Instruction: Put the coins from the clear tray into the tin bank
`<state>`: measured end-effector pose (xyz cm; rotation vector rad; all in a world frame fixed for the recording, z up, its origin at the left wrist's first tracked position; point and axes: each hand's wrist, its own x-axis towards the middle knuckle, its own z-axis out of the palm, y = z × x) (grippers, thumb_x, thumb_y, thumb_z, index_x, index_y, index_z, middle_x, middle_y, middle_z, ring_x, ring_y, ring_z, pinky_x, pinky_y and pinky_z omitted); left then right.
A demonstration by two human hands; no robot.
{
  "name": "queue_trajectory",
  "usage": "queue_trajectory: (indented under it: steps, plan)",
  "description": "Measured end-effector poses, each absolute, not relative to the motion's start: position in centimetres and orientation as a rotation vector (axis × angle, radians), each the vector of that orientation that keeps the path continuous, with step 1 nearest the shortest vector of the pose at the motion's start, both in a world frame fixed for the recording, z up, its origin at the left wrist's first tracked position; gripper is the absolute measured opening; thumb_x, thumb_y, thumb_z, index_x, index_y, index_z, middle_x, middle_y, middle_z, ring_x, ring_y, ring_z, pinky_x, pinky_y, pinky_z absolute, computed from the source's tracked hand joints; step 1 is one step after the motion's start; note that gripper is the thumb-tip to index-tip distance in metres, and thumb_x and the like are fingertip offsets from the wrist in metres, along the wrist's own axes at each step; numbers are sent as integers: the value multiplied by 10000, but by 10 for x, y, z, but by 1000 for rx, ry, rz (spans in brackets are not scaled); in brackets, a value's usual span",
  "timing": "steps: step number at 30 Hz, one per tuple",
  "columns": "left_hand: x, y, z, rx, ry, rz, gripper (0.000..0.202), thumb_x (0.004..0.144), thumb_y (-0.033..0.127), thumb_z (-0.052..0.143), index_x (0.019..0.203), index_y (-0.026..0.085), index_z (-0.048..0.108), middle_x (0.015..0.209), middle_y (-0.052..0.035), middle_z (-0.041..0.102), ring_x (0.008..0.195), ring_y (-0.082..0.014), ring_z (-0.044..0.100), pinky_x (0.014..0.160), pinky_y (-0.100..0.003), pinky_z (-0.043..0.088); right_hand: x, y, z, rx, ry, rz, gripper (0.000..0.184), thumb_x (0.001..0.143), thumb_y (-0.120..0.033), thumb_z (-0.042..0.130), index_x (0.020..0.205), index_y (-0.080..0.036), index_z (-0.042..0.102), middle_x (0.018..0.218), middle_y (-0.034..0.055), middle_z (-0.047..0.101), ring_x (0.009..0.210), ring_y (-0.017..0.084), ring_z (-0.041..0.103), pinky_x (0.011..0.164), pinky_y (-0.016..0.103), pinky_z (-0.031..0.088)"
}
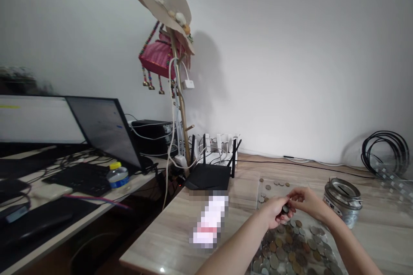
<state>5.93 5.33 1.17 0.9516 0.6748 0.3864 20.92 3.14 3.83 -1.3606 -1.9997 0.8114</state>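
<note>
My left hand point(274, 212) is cupped with its fingers curled around several coins point(285, 209). My right hand point(303, 201) meets it from the right, thumb and fingers pinched together over those coins; whether a coin sits in that pinch is too small to tell. Beneath both hands lies a clear sheet or tray point(260, 206) on the wooden table. Many loose silver and brown coins point(287, 247) cover its near part, and a few lie scattered toward its far edge. Right of my hands stands a round metal coin tin point(343, 200) with a slot in its lid.
A black router point(209, 176) stands at the table's back left, with white routers point(219, 157) behind it. A blurred-out patch point(211, 219) lies in front. Coiled black cable point(383, 154) is at the back right. On the left desk are a laptop point(106, 129) and a yellow-capped bottle point(118, 177).
</note>
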Motion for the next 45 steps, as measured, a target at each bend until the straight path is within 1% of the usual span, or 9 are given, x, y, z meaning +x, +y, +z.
queue_trajectory:
  steps: [4,8,12,16,24,30,35,39,45]
  plan:
    - [60,55,10,865,684,446,374,777,432,339,767,110,530,500,-19,489,324,-36,318,333,-154,120,210,25,48,-1483,-1996,529,194,643,-297,497,729,-169,614,595,14,612,558,130,524,542,235,381]
    - [58,61,6,646,672,571,297,748,285,372,842,63,546,554,-52,523,400,-60,436,358,-138,251,228,8,67,-1661,-1611,-243,262,714,-353,412,810,-221,616,815,35,623,763,180,518,654,281,369]
    - [57,64,3,481,682,703,283,671,139,379,907,30,490,719,-147,585,590,-150,572,527,-222,429,264,-5,77,-1858,-1315,-681,307,713,-371,395,850,-230,631,824,74,618,821,247,481,647,337,332]
    - [58,63,2,465,670,715,358,632,75,373,978,6,429,834,-203,576,774,-240,593,642,-322,461,291,-6,74,-2070,-1299,-633,283,656,-406,427,726,-266,662,671,92,608,676,259,493,537,344,293]
    - [59,59,4,733,686,743,265,682,47,415,946,72,404,787,-166,605,679,-170,610,489,-167,411,303,0,65,-2103,-1280,-511,289,638,-440,438,758,-308,664,656,80,613,652,257,524,502,321,298]
    - [59,57,7,959,728,663,183,691,140,478,870,122,442,685,-83,612,345,-18,392,333,-137,126,311,3,65,-2144,-1223,-463,304,642,-455,427,776,-313,660,691,73,621,695,267,526,537,335,311]
    - [59,58,6,990,808,648,280,685,210,501,952,163,433,508,39,489,320,-9,297,363,-141,90,312,-2,69,-2175,-1235,-452,298,631,-467,447,757,-307,664,739,80,618,744,286,507,568,365,320]
    - [58,55,10,1024,777,674,406,671,241,508,1059,208,394,503,76,425,323,0,255,375,-139,88,284,-4,76,-1852,-1180,-614,357,701,-426,406,894,-230,634,885,86,604,821,256,497,676,366,347]
    - [58,42,21,1194,665,754,550,688,291,492,1202,264,297,529,72,444,355,-10,305,390,-146,142,221,12,68,-1455,-1867,407,300,693,-404,456,741,-174,641,715,43,644,662,164,553,602,249,405]
